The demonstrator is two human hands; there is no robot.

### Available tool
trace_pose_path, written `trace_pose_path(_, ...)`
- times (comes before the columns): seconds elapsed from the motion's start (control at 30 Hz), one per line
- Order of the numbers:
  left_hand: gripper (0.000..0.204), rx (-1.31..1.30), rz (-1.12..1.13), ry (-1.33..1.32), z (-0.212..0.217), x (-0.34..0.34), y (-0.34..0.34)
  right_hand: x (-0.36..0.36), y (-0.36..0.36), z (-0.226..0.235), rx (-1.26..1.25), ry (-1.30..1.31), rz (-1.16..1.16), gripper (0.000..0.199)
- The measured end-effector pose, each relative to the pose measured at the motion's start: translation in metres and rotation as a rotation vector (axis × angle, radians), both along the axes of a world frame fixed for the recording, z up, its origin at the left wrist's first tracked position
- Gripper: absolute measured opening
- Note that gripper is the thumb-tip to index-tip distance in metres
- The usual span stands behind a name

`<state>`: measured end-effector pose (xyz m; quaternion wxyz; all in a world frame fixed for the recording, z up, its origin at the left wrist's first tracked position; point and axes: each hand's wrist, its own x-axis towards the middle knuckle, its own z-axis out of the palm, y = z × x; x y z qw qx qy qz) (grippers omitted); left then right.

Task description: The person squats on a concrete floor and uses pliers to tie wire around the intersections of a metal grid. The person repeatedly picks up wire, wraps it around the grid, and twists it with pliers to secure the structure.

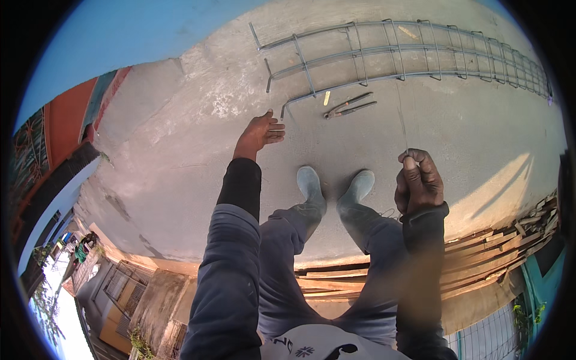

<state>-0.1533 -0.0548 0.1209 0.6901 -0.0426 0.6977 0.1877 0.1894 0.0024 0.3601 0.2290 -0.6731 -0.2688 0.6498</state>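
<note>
A long cage of steel rebar, its bars joined by square stirrups, lies on the concrete across the far side. My left hand is held out near the bent end of the cage's nearest bar, fingers stretched and nothing in them. Between the thumb and fingers of my right hand is pinched a thin tie wire, which runs up toward the nearest bar; whether it touches the cage I cannot tell. Pincers with dark handles lie partly open on the ground, just this side of the cage.
I stand in grey boots on a concrete floor. Long wooden boards are stacked behind my feet and to the right. A small yellow strip lies near the pincers. Buildings show at the lower left.
</note>
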Motion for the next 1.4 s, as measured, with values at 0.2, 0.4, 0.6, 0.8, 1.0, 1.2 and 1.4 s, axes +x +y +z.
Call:
trace_pose_path(0.2,0.034,-0.053,0.099,-0.053,-0.086,0.013,0.038,-0.013,-0.070,-0.186,-0.364,0.102,-0.048,0.004)
trace_pose_path(0.4,0.034,-0.064,-0.019,0.150,-0.148,0.009,0.030,-0.041,-0.057,-0.291,-0.356,0.129,-0.009,0.011)
trace_pose_path(0.6,0.041,0.243,-0.349,0.953,-0.206,0.035,-0.020,-0.088,-0.026,-0.391,-0.030,0.087,-0.006,0.012)
trace_pose_path(0.8,0.040,0.354,-0.214,1.158,-0.143,0.089,-0.005,-0.109,0.014,-0.466,0.114,-0.154,0.067,0.017)
trace_pose_path(1.0,0.040,0.356,-0.161,1.301,-0.139,0.112,-0.021,-0.111,0.031,-0.457,-0.162,0.242,-0.185,0.028)
trace_pose_path(1.2,0.040,0.371,-0.138,1.297,-0.137,0.129,-0.029,-0.102,0.041,-0.406,-0.298,0.593,-0.280,0.033)
trace_pose_path(1.4,0.039,0.434,-0.124,1.231,-0.130,0.125,-0.022,-0.109,0.048,-0.416,-0.286,0.392,-0.222,0.033)
